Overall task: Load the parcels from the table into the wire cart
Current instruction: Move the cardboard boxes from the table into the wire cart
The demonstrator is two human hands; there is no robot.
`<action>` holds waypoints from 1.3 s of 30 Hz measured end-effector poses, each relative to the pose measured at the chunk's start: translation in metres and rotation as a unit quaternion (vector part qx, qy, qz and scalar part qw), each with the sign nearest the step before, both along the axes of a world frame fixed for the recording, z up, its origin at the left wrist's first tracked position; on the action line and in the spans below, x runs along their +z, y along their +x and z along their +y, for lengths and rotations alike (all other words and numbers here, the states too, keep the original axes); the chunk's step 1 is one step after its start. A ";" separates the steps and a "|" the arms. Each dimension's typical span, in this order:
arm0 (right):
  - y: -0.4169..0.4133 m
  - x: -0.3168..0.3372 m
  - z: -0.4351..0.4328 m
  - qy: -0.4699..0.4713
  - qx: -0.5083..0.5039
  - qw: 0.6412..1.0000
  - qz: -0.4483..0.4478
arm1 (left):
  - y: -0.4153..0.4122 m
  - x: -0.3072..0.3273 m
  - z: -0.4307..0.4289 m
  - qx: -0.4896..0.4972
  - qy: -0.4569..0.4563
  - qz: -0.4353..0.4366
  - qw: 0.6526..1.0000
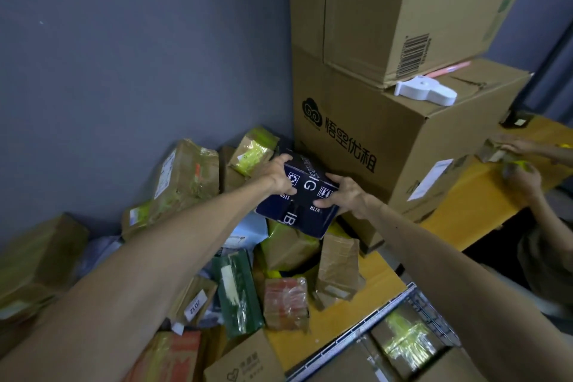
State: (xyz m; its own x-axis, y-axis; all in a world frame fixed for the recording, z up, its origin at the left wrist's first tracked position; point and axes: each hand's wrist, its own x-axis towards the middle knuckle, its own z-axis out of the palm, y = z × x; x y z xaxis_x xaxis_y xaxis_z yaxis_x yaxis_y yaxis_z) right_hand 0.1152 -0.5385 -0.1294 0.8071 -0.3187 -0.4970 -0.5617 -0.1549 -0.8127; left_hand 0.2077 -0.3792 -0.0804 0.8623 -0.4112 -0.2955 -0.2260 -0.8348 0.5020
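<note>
Two hands: both are mine, arms stretched out toward 12 o'clock, both clamped on one parcel.
Left: my left hand [279, 178] grips the left end of the dark blue box [305, 192], fingers curled over its far edge and thumb on the face turned toward me.
Right: my right hand [344, 194] grips the right end of the same box, fingers wrapped round the corner and thumb pressed on the printed face.
Box: it is tilted and carries white lettering and symbols. I hold it over the heap, just in front of the lower carton, and I cannot tell whether its lower edge touches what lies beneath.
Heap: loose parcels [186, 177] crowd the yellow surface [381, 276] from 6 to 10 o'clock of the box, against the grey wall [124, 56]. Among them are a green parcel [238, 295], a reddish parcel [286, 304] just beside it, and a brown paper bag [338, 267] at 5 o'clock of the box.
Cart: the wire cart [350, 330] stands against the surface's near edge, at 5 o'clock in my view. It already holds parcels, one of them crossed with yellow tape [406, 341].
Cartons: the lower carton [372, 146], printed in black, stands at 2 o'clock of the box, with an upper carton [403, 9] stacked on it.
On the lower carton: a white tape dispenser [424, 91] and a pink pen [449, 69] lie close together.
Far end: at 3 o'clock, another person's hands [524, 178] rest on small items on the surface.
</note>
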 end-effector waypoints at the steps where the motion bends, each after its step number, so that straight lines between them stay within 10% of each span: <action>1: -0.004 -0.001 0.004 0.007 -0.011 1.000 -0.002 | -0.005 0.001 0.003 -0.003 0.000 -0.001 1.000; 39: -0.227 0.092 0.208 -0.277 -0.037 0.952 -0.126 | -0.212 0.046 0.210 -0.035 -0.242 -0.039 0.969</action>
